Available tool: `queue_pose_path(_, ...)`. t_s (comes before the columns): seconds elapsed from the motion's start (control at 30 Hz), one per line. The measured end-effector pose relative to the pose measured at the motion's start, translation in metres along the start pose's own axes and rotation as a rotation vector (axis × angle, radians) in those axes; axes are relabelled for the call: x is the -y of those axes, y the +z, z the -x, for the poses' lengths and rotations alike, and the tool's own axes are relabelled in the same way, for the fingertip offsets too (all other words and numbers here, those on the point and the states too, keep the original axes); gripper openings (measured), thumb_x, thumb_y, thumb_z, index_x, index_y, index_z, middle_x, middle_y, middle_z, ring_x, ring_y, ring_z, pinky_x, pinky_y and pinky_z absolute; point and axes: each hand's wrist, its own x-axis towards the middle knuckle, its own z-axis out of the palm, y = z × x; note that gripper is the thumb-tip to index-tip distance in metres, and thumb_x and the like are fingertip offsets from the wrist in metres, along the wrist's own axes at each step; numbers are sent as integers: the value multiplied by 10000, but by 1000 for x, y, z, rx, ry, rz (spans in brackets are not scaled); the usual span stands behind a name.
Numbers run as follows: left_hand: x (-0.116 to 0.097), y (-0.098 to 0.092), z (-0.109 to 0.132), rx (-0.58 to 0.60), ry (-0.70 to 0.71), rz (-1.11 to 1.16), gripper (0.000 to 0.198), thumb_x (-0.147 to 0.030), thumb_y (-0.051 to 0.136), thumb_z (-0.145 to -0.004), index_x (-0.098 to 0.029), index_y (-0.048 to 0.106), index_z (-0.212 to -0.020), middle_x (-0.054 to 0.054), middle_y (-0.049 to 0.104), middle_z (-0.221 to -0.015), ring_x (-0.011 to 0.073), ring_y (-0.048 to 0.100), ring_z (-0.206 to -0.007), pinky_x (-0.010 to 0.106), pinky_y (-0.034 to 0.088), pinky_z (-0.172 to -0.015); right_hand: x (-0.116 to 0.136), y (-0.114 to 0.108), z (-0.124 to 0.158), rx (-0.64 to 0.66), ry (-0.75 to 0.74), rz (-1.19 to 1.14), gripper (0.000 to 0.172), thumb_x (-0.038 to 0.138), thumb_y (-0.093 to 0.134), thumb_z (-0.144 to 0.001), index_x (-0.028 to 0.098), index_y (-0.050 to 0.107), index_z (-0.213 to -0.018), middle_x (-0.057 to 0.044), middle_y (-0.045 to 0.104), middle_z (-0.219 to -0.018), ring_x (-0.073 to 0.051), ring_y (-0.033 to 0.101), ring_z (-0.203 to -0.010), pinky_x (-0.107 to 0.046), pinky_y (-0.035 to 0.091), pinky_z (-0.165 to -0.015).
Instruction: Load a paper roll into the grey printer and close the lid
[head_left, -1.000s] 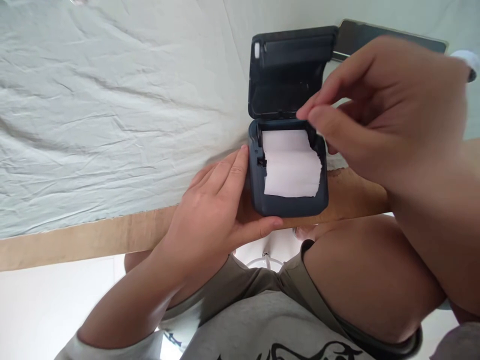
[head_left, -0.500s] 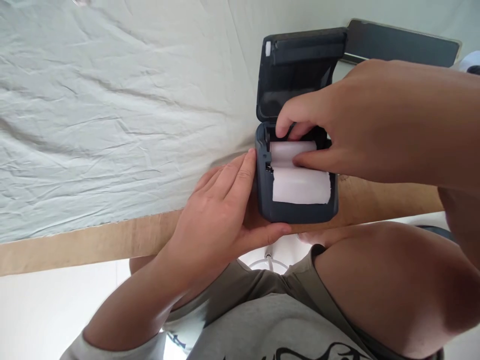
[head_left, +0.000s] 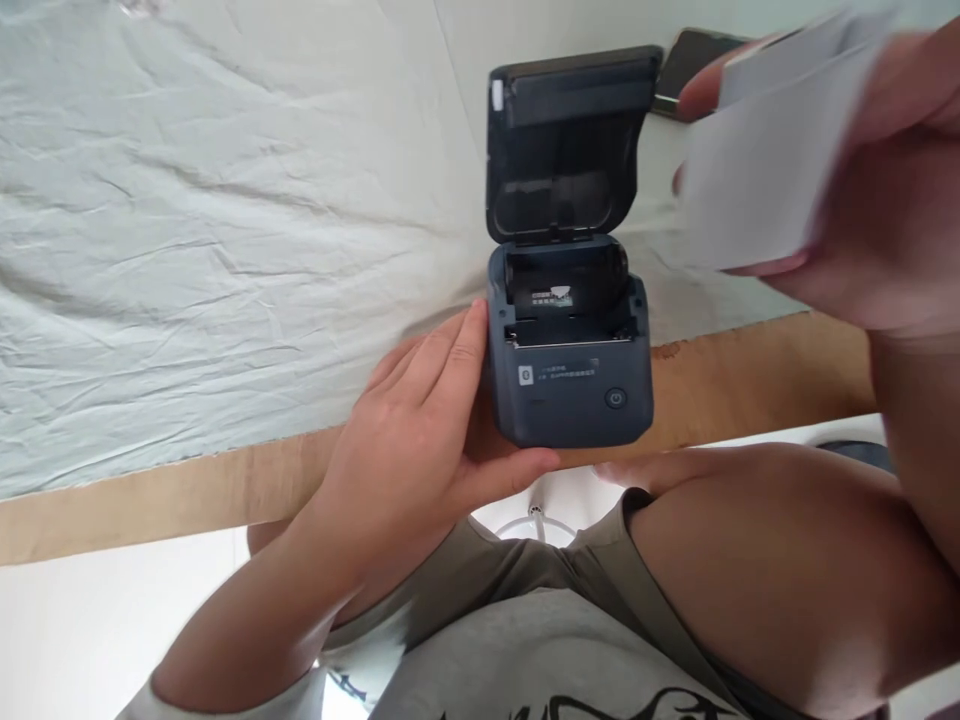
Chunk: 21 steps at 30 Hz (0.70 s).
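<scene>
Pale, creased cloth (head_left: 262, 250) covers most of the table (head_left: 750, 370), ending short of your side, where a strip of brown wood forms the near edge. Your dark blue-grey printer (head_left: 570, 430) stands at that edge, partly over the wood, its lid (head_left: 570, 140) raised on the far side. Its compartment (head_left: 540, 275) is exposed and dark, with small light printing and a white patch inside; the characters are too small to read. On the near part of the casing you have a square white mark (head_left: 526, 376) at left and a round power button (head_left: 616, 398) at right. Your left hand (head_left: 420, 410) rests against the printer, fingers stretched along its left side and thumb set apart along the near edge, so the hand is spread wide. Your right hand (head_left: 892, 220) holds white paper (head_left: 765, 180), fingers and thumb closed about it, to the right of the printer and apart from it; blur hides how the layers lie. A dark phone (head_left: 690, 65) lies on the cloth just beside the raised lid, partly hidden by your right hand and the paper. Below the table edge, your grey shirt (head_left: 525, 640) with black markings and your olive shorts (head_left: 615, 560) are visible.
</scene>
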Motion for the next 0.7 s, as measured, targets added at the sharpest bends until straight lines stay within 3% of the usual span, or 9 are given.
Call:
queue_pose_path(0.07, -1, 3, 0, -31, -19, -15, 1088, -809, 724, -1085, -135, 368, -1863, 243, 617, -1804, 444, 648, -1638, 577, 550, -1373, 8, 19, 4, 74, 79, -137, 375, 567, 728, -814, 259, 594, -980, 27, 488, -719, -84, 455, -539, -285, 365, -489)
queue_pose_path(0.13, -2, 4, 0, -49, -33, -33, 1086, -809, 732, -1074, -146, 378, -1858, 238, 627, -1796, 453, 653, -1628, 592, 566, -1355, 10, 27, 10, 50, 90, -243, 340, 469, 766, -784, 255, 557, -946, 40, 456, -700, -65, 386, -507, -281, 296, -478)
queue_pose_path(0.27, 0, 3, 0, -30, -33, -45, 1065, -807, 703, -1086, -132, 389, -1848, 239, 622, -1806, 447, 648, -1640, 586, 573, -1352, 2, 26, 25, -101, -86, -129, 230, 383, 787, -888, 230, 618, -916, 20, 550, -778, -71, 495, -646, -310, 374, -616)
queue_pose_path(0.43, 5, -4, -1, 40, -51, -16, 1102, -829, 742, -1053, -196, 365, -1872, 198, 608, -1832, 455, 646, -1647, 602, 578, -1352, -10, 25, 26, -118, -272, 317, 449, 598, 807, -967, 216, 574, -929, 27, 606, -875, -107, 538, -829, -400, 464, -856)
queue_pose_path(0.5, 4, -4, -2, 43, -67, -2, 1116, -846, 760, -1034, -205, 381, -1865, 197, 620, -1820, 463, 652, -1639, 609, 575, -1354, -12, 26, 23, -130, -308, 408, 448, 616, 791, -952, 230, 566, -981, 8, 632, -918, -140, 561, -859, -428, 508, -903)
queue_pose_path(0.6, 2, -2, -2, 30, -59, 6, 1113, -833, 768, -1036, -181, 392, -1856, 218, 620, -1814, 463, 648, -1640, 600, 568, -1360, -15, 27, 19, -133, -334, 449, 350, 490, 765, -911, 252, 561, -1065, -34, 699, -1055, -180, 615, -909, -443, 558, -947)
queue_pose_path(0.7, -1, 1, -3, -10, -50, -11, 1096, -825, 739, -1058, -145, 394, -1845, 242, 620, -1807, 458, 648, -1638, 595, 569, -1354, -17, 27, 17, -76, -296, 472, 338, 421, 725, -924, 289, 541, -1174, -34, 715, -1088, -191, 651, -867, -433, 570, -908)
